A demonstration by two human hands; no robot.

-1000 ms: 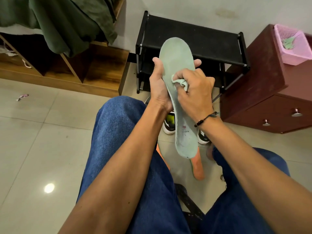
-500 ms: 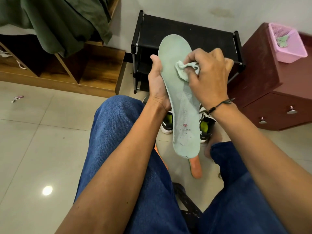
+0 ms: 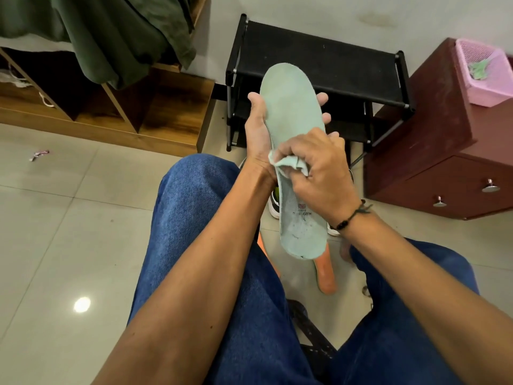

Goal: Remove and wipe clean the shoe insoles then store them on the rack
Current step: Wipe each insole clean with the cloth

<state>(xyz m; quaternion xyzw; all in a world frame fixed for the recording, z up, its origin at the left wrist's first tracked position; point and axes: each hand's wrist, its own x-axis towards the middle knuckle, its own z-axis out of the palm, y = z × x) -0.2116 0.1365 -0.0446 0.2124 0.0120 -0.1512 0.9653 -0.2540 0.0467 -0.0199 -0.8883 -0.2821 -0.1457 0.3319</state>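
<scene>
Gripped from behind in the left hand (image 3: 259,134), thumb on the near edge and fingertips (image 3: 322,98) showing past the far edge: a pale green insole (image 3: 291,107), held upright above the knees, toe end up, heel end down over the floor. Closed around a small crumpled cloth (image 3: 290,163) of the same green, the right hand (image 3: 319,173), pressing that cloth onto the middle of the insole. Around the right wrist, a dark beaded bracelet (image 3: 352,216). Below the heel end, on the tiled floor (image 3: 55,232), an orange insole (image 3: 324,273); behind the hands, partly hidden shoes (image 3: 274,201). Further back against the wall, a black rack (image 3: 319,59); to its right, a dark red cabinet (image 3: 433,140) carrying a pink basket (image 3: 488,76).
</scene>
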